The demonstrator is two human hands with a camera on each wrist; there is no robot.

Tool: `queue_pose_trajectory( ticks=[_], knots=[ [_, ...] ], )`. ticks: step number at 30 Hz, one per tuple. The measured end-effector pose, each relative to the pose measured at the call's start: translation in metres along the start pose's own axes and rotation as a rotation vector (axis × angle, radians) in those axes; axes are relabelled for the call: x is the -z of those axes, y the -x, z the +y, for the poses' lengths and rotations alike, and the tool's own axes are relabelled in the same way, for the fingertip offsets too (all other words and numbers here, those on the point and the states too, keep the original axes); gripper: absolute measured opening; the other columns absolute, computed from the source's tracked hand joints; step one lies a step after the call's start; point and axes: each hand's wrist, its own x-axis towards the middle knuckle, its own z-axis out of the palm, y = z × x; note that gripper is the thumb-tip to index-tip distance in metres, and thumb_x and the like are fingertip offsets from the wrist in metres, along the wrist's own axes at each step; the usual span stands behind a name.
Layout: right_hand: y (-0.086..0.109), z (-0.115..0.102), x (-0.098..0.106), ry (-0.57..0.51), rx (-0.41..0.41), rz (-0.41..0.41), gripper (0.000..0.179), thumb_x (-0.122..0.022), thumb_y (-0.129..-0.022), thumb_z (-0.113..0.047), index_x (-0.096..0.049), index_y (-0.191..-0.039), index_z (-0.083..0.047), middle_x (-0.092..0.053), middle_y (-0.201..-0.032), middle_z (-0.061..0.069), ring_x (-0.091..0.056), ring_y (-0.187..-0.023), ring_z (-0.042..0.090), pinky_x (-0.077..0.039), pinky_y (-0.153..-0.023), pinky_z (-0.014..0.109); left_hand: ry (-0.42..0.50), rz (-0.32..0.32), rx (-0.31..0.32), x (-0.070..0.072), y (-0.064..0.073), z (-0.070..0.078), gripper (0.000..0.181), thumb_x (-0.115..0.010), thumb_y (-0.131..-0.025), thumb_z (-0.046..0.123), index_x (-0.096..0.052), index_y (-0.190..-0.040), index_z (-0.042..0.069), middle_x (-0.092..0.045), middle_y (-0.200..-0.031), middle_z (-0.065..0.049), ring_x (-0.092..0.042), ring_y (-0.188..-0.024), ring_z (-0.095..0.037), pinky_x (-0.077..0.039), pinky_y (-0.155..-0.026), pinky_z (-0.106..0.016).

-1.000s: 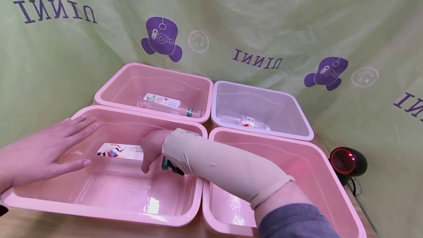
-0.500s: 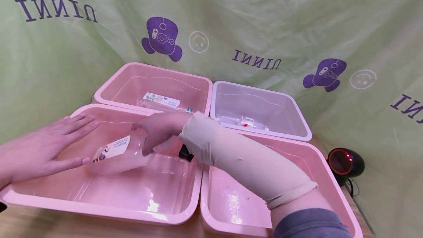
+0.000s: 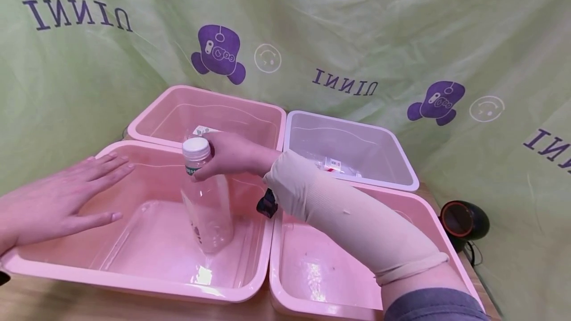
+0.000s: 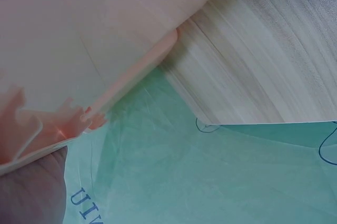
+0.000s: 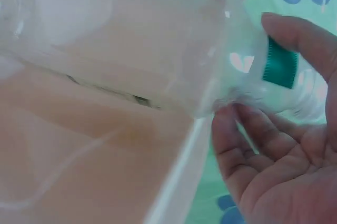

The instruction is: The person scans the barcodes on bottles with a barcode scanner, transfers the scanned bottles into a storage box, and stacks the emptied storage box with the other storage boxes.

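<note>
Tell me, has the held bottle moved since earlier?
Yes: the bottle has swung upward, its cap now overlapping in view the far rim of the near-left bin.

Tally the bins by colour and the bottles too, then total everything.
Pink bins: 3
Lilac bin: 1
Bottles: 3 (one in the right hand, one in the lilac bin, one mostly hidden in the back left pink bin)
Total: 7

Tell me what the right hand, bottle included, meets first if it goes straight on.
Holding the bottle, the right hand points toward the left hand, which it would likely meet first, though depth is unclear.
</note>
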Motion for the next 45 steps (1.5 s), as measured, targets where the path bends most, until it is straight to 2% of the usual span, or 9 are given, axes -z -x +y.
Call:
queue_pose_trajectory(
  ticks=[4,10,11,18,22,27,34,39,45],
  knots=[
    [0.004,0.007,-0.001,-0.092,-0.059,-0.006,0.037,-0.088,-0.082,-0.022,-0.069,-0.112,-0.011,-0.07,-0.097,-0.005,-0.063,-0.094,0.011,-0.048,-0.085,0.018,-0.006,0.0,-0.009,0.001,-0.001,-0.001,0.101,-0.081,-0.084,0.047,-0.027,-0.166,0.022,-0.025,-0.169,-0.005,0.001,-0.152,0.001,0.002,-0.119,-0.015],
    [0.013,0.013,0.001,-0.09,-0.098,0.044,0.033,-0.088,-0.083,-0.026,-0.069,-0.107,-0.011,-0.071,-0.092,-0.005,-0.061,-0.087,0.011,-0.049,-0.079,0.019,-0.009,0.002,-0.003,0.0,0.0,-0.001,0.101,-0.081,-0.084,0.048,-0.028,-0.165,0.021,-0.025,-0.168,-0.004,0.001,-0.152,0.001,0.002,-0.119,-0.016],
    [0.015,0.014,0.002,-0.116,-0.102,0.045,0.033,-0.087,-0.084,-0.025,-0.069,-0.108,-0.01,-0.071,-0.093,-0.004,-0.061,-0.087,0.011,-0.05,-0.079,0.019,-0.009,0.001,0.001,-0.001,0.0,-0.001,0.101,-0.081,-0.084,0.048,-0.028,-0.165,0.021,-0.025,-0.168,-0.005,0.001,-0.152,0.001,0.002,-0.12,-0.016],
    [0.035,0.024,0.026,-0.526,-0.103,0.069,0.044,-0.077,-0.093,-0.008,-0.058,-0.132,-0.003,-0.069,-0.115,0.01,-0.066,-0.102,0.021,-0.059,-0.087,0.034,-0.008,-0.012,0.018,-0.002,0.002,-0.001,0.1,-0.08,-0.086,0.047,-0.025,-0.166,0.022,-0.023,-0.169,-0.006,0.001,-0.153,-0.003,0.004,-0.119,-0.016],
    [0.047,0.028,0.042,-0.655,-0.061,0.132,0.044,-0.07,-0.096,-0.002,-0.056,-0.138,-0.001,-0.068,-0.123,0.015,-0.067,-0.106,0.026,-0.059,-0.09,0.039,-0.012,0.003,-0.007,-0.002,0.001,-0.001,0.102,-0.08,-0.085,0.048,-0.024,-0.166,0.023,-0.022,-0.169,-0.005,0.002,-0.152,0.0,0.003,-0.12,-0.017],
    [0.061,0.032,0.058,-0.756,-0.047,0.223,0.042,-0.062,-0.1,0.0,-0.054,-0.141,0.003,-0.067,-0.123,0.017,-0.067,-0.101,0.025,-0.057,-0.094,0.042,-0.014,0.017,-0.031,-0.003,-0.001,-0.001,0.101,-0.079,-0.086,0.049,-0.024,-0.166,0.023,-0.021,-0.169,-0.002,0.002,-0.152,0.001,0.002,-0.12,-0.017],
    [0.09,0.041,0.082,-0.798,0.013,0.299,0.042,-0.056,-0.102,0.0,-0.051,-0.144,0.003,-0.069,-0.12,0.014,-0.068,-0.099,0.022,-0.055,-0.096,0.041,-0.015,0.034,-0.066,-0.004,-0.004,-0.002,0.1,-0.077,-0.088,0.05,-0.023,-0.166,0.021,-0.018,-0.17,0.001,0.001,-0.152,0.0,0.002,-0.121,-0.019],
    [0.105,0.047,0.094,-0.8,0.006,0.339,0.043,-0.052,-0.104,-0.002,-0.046,-0.146,0.003,-0.068,-0.117,0.01,-0.066,-0.097,0.02,-0.055,-0.095,0.038,-0.01,0.041,-0.079,-0.005,-0.004,-0.002,0.104,-0.08,-0.084,0.05,-0.025,-0.166,0.016,-0.017,-0.17,0.0,-0.001,-0.154,-0.003,0.001,-0.122,-0.02],
    [0.117,0.054,0.103,-0.785,-0.006,0.368,0.047,-0.051,-0.105,-0.004,-0.042,-0.151,0.002,-0.067,-0.12,0.011,-0.066,-0.096,0.02,-0.056,-0.094,0.036,-0.06,0.045,-0.155,-0.005,-0.006,-0.002,0.112,-0.079,-0.082,0.057,-0.021,-0.166,0.011,-0.01,-0.172,0.002,-0.002,-0.156,-0.008,0.001,-0.124,-0.025]
  ],
)
